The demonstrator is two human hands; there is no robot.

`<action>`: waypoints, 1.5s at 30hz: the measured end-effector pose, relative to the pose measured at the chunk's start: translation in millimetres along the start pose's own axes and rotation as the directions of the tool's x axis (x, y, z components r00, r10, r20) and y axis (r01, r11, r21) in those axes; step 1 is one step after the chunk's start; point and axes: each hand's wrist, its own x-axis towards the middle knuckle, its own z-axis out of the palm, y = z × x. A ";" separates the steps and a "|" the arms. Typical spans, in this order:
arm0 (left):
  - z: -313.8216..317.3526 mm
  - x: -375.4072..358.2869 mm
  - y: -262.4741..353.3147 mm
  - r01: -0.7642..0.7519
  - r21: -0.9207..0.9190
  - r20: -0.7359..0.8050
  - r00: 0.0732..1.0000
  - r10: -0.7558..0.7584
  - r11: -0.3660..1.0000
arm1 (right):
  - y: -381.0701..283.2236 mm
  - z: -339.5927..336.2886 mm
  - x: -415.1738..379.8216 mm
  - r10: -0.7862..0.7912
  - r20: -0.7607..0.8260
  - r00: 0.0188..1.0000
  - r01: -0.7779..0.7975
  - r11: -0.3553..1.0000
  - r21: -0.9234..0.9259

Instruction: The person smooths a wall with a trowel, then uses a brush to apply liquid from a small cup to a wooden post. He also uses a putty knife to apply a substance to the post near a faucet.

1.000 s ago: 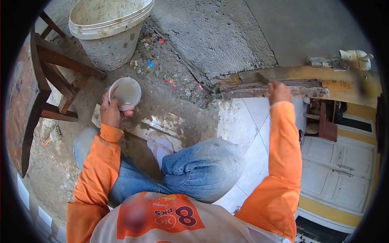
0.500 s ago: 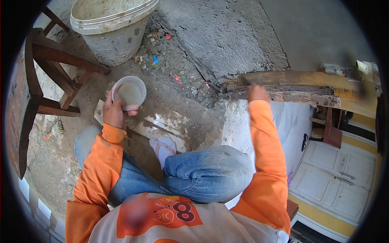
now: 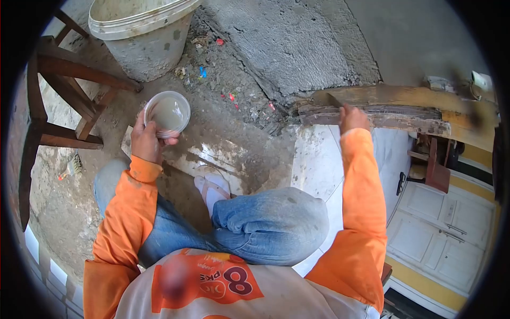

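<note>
My left hand [image 3: 147,139] grips a round clear plastic tub [image 3: 168,114], thumb at its near rim and fingers around the underside. Greyish-white, watery contents show inside it. At the wooden door frame [image 3: 393,97], my right hand [image 3: 353,118] is closed around a small tool. Only a dark, pointed, blade-like end [image 3: 333,99] of the tool shows, close against the wood; its handle is hidden in my fist, and I cannot make out its exact kind. Rough grey plaster [image 3: 287,48] meets the frame just beyond that hand.
A dirty white bucket [image 3: 149,53] stands at upper left, beside a brown wooden chair [image 3: 87,74]. Rubble and bright scraps lie along the wall base. White floor tiles [image 3: 319,159] begin right of my knee. White cabinet doors [image 3: 441,228] are at right.
My right hand has moved rightward along the wooden frame with the tool, and slightly upward in view. My left hand still holds the tub, now tipped a little differently.
</note>
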 end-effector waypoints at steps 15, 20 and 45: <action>-2.0 -7.6 4.9 0.026 0.024 -0.012 1.000 -0.025 0.999 | -30.8 49.7 6.8 0.052 -0.068 0.996 -0.048 0.997 0.061; 4.3 -13.6 12.8 0.026 -0.003 -0.007 1.000 -0.026 1.000 | 2.8 41.9 10.0 0.102 -0.053 0.993 -0.087 0.968 0.236; 0.0 -9.7 -0.9 0.022 0.014 -0.057 0.998 -0.021 1.000 | -12.4 65.3 -2.6 0.049 -0.074 0.996 -0.030 0.969 0.244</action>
